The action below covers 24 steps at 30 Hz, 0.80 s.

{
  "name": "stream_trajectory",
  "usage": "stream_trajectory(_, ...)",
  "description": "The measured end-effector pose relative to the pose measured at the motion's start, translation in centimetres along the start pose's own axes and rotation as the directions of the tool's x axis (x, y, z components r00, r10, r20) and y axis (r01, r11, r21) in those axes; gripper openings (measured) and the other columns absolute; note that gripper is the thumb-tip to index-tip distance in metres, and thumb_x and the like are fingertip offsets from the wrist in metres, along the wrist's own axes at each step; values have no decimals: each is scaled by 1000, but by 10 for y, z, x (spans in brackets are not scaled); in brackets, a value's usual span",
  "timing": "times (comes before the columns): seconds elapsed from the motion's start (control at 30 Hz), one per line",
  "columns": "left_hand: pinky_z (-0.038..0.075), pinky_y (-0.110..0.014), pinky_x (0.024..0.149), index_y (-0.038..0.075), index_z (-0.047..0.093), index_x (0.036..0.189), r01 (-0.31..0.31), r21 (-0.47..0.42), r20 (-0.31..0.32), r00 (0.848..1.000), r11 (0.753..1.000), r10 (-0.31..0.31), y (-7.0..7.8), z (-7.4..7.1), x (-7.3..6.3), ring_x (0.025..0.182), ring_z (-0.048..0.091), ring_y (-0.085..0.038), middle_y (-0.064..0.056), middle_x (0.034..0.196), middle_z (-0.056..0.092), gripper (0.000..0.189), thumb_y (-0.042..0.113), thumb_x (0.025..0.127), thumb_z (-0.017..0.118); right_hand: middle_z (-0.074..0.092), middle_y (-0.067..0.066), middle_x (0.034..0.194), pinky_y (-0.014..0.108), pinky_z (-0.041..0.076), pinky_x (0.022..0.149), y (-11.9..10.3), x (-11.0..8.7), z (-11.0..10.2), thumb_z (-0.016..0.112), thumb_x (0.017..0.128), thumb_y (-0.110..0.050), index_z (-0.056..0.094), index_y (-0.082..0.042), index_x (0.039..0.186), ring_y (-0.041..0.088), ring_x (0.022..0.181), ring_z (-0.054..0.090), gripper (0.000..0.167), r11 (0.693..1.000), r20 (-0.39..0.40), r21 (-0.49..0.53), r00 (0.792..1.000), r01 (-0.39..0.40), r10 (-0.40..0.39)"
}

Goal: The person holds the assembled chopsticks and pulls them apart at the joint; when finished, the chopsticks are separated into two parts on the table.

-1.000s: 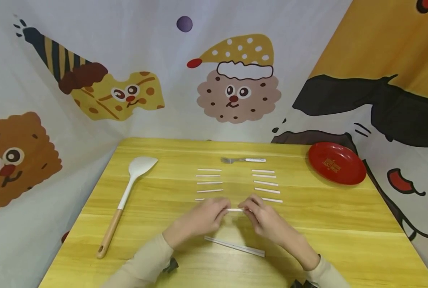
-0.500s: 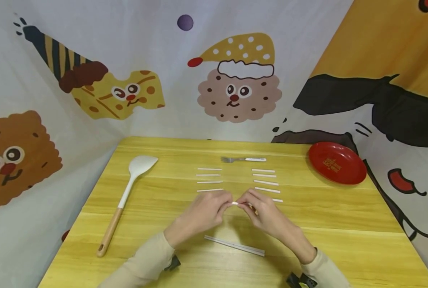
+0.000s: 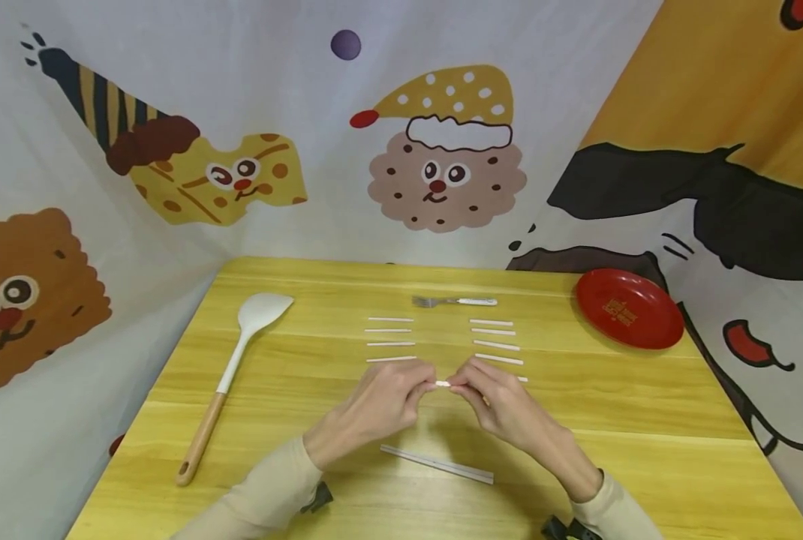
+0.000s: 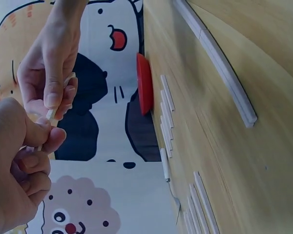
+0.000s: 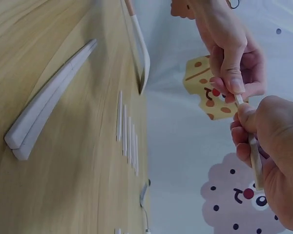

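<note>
While the table [image 3: 645, 397] spread out on both sides of the raised hands, with a spatula [image 3: 230, 371] near its left edge and a red plate [image 3: 630, 309] near its far right corner, the left hand [image 3: 383, 399] and right hand [image 3: 509, 405] each pinched the same white stick [image 5: 256, 163] in bent fingers, a short length showing between them.

White sticks [image 3: 437, 464]; yellow wood-grained table [image 3: 590, 405]; red plate [image 3: 657, 315] with gold print [image 3: 621, 312]; white spatula [image 3: 256, 313], tan handle [image 3: 202, 439]; beige sleeves [image 3: 266, 487].
</note>
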<state>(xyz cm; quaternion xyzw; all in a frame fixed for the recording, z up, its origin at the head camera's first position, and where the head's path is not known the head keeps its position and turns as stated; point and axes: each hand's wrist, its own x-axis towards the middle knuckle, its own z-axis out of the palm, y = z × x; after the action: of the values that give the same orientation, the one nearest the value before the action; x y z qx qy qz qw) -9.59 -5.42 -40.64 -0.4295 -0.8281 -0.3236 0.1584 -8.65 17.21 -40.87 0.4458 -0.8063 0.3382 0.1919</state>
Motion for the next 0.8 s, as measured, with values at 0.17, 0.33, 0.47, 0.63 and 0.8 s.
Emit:
stream_trajectory(0.17, 26, -6, 49, 13, 57, 73, -7, -12, -14, 1000, 1000, 6, 1, 0, -1, 56, 30, 3, 6, 63, 49, 24, 9, 95, 68, 65, -1, 90, 8, 49, 71, -3, -1, -3, 63, 99, -8, 66, -8, 96, 6, 78, 60, 4, 1000, 18, -9, 1000, 0, 0)
stream_trajectory(0.33, 25, -4, 49, 12, 59, 74, -18, -12, -18, 1000, 1000, 18, 4, -1, -4, 56, 30, 4, 5, 63, 51, 23, 10, 95, 67, 66, 1, 89, 7, 48, 71, -4, -3, -3, 62, 100, -10, 66, -8, 97, 5, 78, 58, 5, 1000, 12, -11, 999, 29, -29)
stream_trajectory(0.47, 25, -3, 49, 13, 58, 75, -37, 2, -43, 998, 999, 38, 7, -2, -7, 57, 29, 5, 5, 63, 50, 22, 7, 95, 67, 65, -1, 90, 7, 48, 70, -6, -3, -3, 58, 103, -15, 66, -8, 98, 4, 78, 58, 12, 999, 14, -19, 999, 48, -48)
stream_trajectory(0.63, 24, -2, 49, 13, 58, 75, -56, 2, -72, 996, 998, 56, 9, -3, -13, 57, 28, 6, 6, 63, 48, 22, 5, 93, 68, 64, -3, 91, 6, 46, 69, -10, -3, -3, 57, 104, -16, 66, -9, 99, 3, 76, 54, 12, 998, 41, -26, 998, 56, -55)
stream_trajectory(0.8, 23, -3, 48, 13, 58, 75, -15, -13, -67, 998, 1000, 15, 11, -4, -17, 57, 27, 7, 6, 63, 47, 22, 6, 93, 69, 63, -4, 89, 6, 45, 68, -12, -3, -2, 55, 104, -17, 65, -11, 98, 2, 74, 52, 13, 999, 59, -17, 997, 42, -41)
